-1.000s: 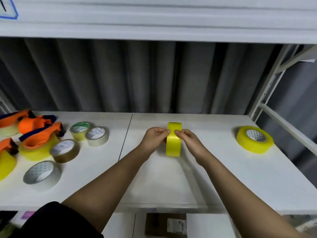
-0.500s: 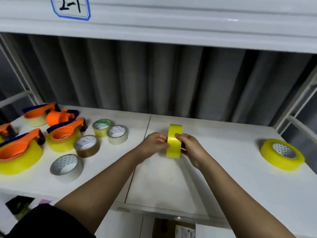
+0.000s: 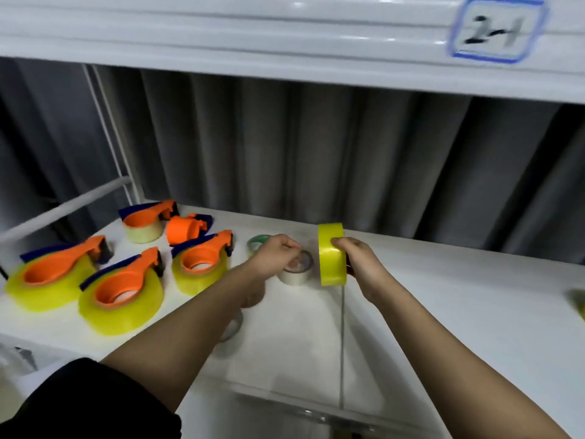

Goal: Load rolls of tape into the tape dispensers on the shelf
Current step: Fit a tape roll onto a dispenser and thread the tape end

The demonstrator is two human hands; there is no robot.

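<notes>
My right hand [image 3: 354, 261] clamps the yellow roll [image 3: 331, 254] upright on edge above the shelf [image 3: 443, 312], thumb on its rim, so its loose end faces my left hand [image 3: 278, 253]. That hand's fingers are pinched together just left of the roll, probably on the tape end; I cannot tell. The empty orange dispenser [image 3: 186, 229] lies further left, beyond the loaded ones.

Glossy translucent yellow tape roll [image 3: 331, 254]. Smooth shiny orange plastic dispensers [image 3: 202, 260] at nine o'clock. Glossy white-painted shelf [image 3: 443, 312], probably metal. Matt grey pleated cloth curtain [image 3: 316, 153] at twelve o'clock.
</notes>
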